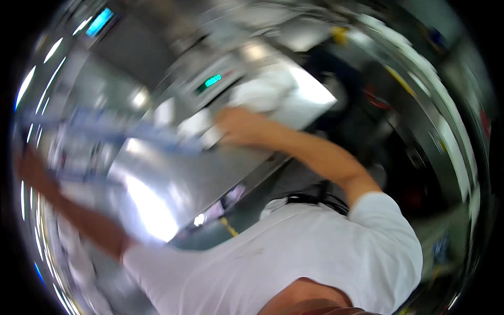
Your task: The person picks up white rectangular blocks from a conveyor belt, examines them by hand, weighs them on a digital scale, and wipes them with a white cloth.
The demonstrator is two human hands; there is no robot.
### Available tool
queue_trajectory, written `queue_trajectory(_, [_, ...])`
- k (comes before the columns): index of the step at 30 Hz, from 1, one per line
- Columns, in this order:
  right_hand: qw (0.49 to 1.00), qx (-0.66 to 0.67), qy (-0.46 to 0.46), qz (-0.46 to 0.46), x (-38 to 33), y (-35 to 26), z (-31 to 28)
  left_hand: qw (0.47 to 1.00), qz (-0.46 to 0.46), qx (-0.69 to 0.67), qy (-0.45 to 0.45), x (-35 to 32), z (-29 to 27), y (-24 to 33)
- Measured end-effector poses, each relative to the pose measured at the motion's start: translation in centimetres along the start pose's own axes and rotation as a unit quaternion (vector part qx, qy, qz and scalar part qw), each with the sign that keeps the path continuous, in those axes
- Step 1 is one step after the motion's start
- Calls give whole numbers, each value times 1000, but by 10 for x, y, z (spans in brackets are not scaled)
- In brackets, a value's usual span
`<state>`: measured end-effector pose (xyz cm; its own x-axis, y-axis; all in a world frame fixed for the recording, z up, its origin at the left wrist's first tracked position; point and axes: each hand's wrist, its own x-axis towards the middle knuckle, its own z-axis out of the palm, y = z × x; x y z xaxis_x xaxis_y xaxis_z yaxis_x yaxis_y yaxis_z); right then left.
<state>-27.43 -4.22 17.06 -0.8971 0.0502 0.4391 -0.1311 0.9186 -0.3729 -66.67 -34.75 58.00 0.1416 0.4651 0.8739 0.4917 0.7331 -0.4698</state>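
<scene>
My left hand (30, 167) is stretched out to the far left, its fingers smeared by motion. The right hand (237, 126) is closed over the steel table (191, 176), against a small white piece (211, 137). What it grips is too blurred to make out. Beside it are two more white pieces (195, 123), and a larger pale white mass (265, 92) lies just beyond. A bluish, see-through band (126, 131), perhaps plastic film, runs from near the left hand toward the right one; whether either hand holds it is unclear.
A scale with a green lit display (211, 83) stands behind the white pieces. A blue lit screen (99, 22) shows at the upper left. The steel table's near edge (231, 197) runs slantwise before me. Dark equipment (388, 131) is to the right.
</scene>
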Motion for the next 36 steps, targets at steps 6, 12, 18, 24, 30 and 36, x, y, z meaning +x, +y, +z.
queue_trajectory(6, [962, 210, 23, 175, -24, 35, -48, 985, -123, 78, -94, -47, -5, 80])
queue_trajectory(12, [703, 644, 47, 296, -65, 10, -80, 972, -188, 28, -135, -87, -29, 87])
queue_trajectory(18, [671, 707, 14, 224, -99, 19, -89, 888, -172, -173, -391, -187, 25, 59])
queue_trajectory(24, [689, 683, 41, 238, -128, 5, -104, 776, -43, -386, -496, -198, 9, 163])
queue_trajectory(30, [774, 599, 102, 178, -181, -23, -138, 735, 18, -333, -591, -217, 63, 184])
queue_trajectory(36, [798, 530, 209, 198, -277, -35, -165, 867, 143, -333, -341, -202, 43, 301])
